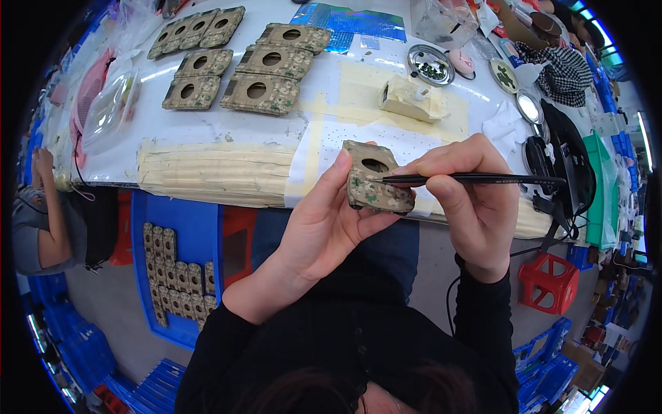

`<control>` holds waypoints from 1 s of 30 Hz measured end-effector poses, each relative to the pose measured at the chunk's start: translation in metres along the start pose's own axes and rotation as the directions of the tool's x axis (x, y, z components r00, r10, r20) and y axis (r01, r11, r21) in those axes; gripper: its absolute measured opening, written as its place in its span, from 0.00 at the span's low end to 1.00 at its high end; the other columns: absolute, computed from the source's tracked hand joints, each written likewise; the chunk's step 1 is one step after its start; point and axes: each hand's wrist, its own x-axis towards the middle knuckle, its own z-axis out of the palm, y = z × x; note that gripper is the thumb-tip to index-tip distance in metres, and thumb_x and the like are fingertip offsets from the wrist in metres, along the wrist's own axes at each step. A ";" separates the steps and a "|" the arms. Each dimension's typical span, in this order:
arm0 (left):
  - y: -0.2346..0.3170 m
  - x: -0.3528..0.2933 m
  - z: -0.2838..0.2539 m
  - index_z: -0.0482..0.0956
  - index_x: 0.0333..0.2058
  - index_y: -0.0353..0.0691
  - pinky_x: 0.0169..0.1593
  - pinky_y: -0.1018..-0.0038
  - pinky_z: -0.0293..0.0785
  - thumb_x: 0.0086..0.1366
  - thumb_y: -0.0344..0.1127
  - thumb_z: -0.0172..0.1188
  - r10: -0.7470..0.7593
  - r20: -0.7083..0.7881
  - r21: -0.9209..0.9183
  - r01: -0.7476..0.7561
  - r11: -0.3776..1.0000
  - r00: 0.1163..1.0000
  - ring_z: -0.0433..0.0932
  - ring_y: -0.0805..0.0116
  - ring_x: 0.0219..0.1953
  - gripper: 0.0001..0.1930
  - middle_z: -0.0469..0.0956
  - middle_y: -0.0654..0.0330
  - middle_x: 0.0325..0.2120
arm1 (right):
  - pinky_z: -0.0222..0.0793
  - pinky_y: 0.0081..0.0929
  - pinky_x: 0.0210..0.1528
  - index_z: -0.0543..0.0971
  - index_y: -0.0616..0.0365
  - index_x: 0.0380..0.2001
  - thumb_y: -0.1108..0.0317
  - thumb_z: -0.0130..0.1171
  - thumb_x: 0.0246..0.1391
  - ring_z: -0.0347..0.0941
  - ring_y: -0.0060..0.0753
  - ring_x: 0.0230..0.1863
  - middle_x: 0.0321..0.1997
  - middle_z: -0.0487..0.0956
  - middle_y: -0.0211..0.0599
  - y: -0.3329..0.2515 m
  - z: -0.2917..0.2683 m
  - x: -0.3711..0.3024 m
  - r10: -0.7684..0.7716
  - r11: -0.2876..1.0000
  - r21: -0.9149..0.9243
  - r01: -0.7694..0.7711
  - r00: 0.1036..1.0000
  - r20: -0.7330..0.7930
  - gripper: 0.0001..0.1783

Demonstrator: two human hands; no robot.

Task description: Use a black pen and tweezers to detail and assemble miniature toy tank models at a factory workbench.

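My left hand grips a camouflage-patterned housing with a round hole, thumb along its left side and fingers beneath. The housing is tilted above the near edge of the table. My right hand pinches a pair of black pointed tweezers. Their tips touch or nearly touch the housing's face just below the hole; whether anything is between the tips is too small to tell. Under and behind my hands lies a white sheet dotted with tiny dark specks.
More camouflage housings stand in groups at the far left. A cream block, a metal dish with dark green bits and another round dish lie beyond my hands. A blue tray of housings sits lower left; a red stool stands right.
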 end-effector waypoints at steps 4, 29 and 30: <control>0.000 0.001 0.000 0.59 0.57 0.37 0.49 0.69 0.79 0.70 0.51 0.40 0.000 -0.005 0.017 0.000 1.000 1.000 0.74 0.65 0.50 0.26 0.70 0.55 0.50 | 0.69 0.18 0.34 0.77 0.66 0.31 0.74 0.58 0.53 0.73 0.22 0.31 0.29 0.76 0.34 0.000 0.000 0.000 -0.001 1.000 -0.003 0.001 1.000 0.000 0.05; 0.000 0.003 -0.003 0.57 0.58 0.35 0.52 0.67 0.77 0.70 0.52 0.37 -0.016 0.008 -0.048 0.016 0.999 1.000 0.74 0.54 0.51 0.28 0.68 0.48 0.52 | 0.71 0.20 0.38 0.73 0.68 0.35 0.74 0.55 0.56 0.75 0.24 0.34 0.33 0.76 0.37 0.004 -0.002 0.000 0.002 0.985 0.172 0.002 1.000 -0.020 0.06; 0.001 0.003 -0.004 0.57 0.58 0.34 0.52 0.67 0.77 0.70 0.52 0.37 -0.019 0.016 -0.064 0.020 0.998 1.000 0.73 0.52 0.51 0.28 0.68 0.48 0.52 | 0.71 0.20 0.39 0.73 0.68 0.36 0.74 0.55 0.57 0.75 0.25 0.35 0.33 0.76 0.38 0.007 -0.003 0.000 -0.024 0.985 0.168 0.028 0.999 -0.028 0.07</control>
